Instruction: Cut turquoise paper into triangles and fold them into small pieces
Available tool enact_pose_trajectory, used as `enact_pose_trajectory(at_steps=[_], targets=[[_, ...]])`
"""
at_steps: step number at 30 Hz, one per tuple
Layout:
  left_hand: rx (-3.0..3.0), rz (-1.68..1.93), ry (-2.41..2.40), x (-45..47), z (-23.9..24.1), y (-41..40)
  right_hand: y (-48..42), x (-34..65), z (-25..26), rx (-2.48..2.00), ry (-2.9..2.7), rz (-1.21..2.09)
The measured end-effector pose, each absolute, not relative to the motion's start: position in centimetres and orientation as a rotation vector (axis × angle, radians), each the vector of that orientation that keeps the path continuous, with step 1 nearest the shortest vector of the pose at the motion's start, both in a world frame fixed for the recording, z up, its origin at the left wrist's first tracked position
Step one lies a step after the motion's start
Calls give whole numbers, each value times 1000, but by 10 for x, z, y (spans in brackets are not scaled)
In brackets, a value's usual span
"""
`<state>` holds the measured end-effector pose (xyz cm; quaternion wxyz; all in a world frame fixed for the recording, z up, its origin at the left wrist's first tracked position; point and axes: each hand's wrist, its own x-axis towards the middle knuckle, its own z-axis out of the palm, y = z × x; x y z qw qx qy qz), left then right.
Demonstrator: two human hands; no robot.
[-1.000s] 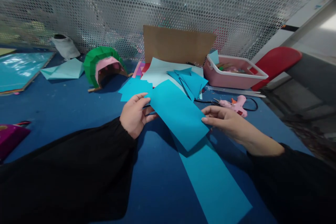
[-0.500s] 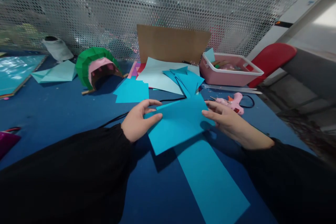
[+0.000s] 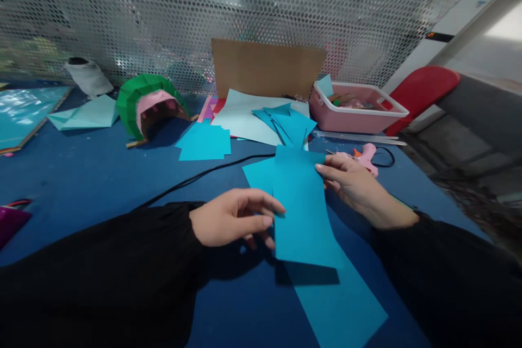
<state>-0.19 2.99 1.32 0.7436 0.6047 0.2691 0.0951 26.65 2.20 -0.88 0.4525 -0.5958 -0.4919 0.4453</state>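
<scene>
I hold a teal paper strip [image 3: 304, 206] just above the blue table [image 3: 89, 179]. My left hand [image 3: 236, 217] pinches its left edge near the lower end, fingers curled. My right hand [image 3: 353, 185] grips its upper right edge with thumb and fingers. A second, longer teal strip [image 3: 338, 304] lies flat on the table under it and runs toward the near right edge. Both my arms are in black sleeves.
Behind the hands lie loose teal and pale sheets [image 3: 261, 119], a brown cardboard panel [image 3: 267, 68], a green and pink paper dome [image 3: 147, 103], a pink tray [image 3: 359, 111], a pink glue gun [image 3: 362, 155] with black cable [image 3: 196, 176], and a perforated metal screen [image 3: 204, 11].
The held strip has turned from lying crosswise to pointing lengthwise toward me. My left hand slid down and right along its edge; my right hand stayed at the upper right edge.
</scene>
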Motion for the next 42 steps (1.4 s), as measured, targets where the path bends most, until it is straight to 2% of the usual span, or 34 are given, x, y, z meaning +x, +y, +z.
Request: enact_pose_trajectory(at_steps=[4, 9, 11, 19, 24, 32, 39, 42], targets=[[1422, 0, 455, -2, 14, 21, 21, 268, -14, -1531, -1452, 987], [2263, 376, 327, -4, 8, 20, 21, 270, -18, -1536, -1722, 722], [2399, 508, 274, -5, 7, 20, 21, 269, -18, -1490, -1822, 660], [2561, 546, 212, -2, 8, 19, 18, 263, -20, -1382, -2052, 470], [2776, 382, 368, -3, -1, 17, 18, 263, -22, -1369, -2113, 356], [2805, 374, 465, -5, -6, 16, 3, 255, -17, -1318, -2199, 171], [2835, 361, 466, -5, -6, 16, -32, 244, -21, -1083, -2445, 54], [2841, 347, 658, -4, -1, 16, -36, 246, -23, -1076, -2506, 52]])
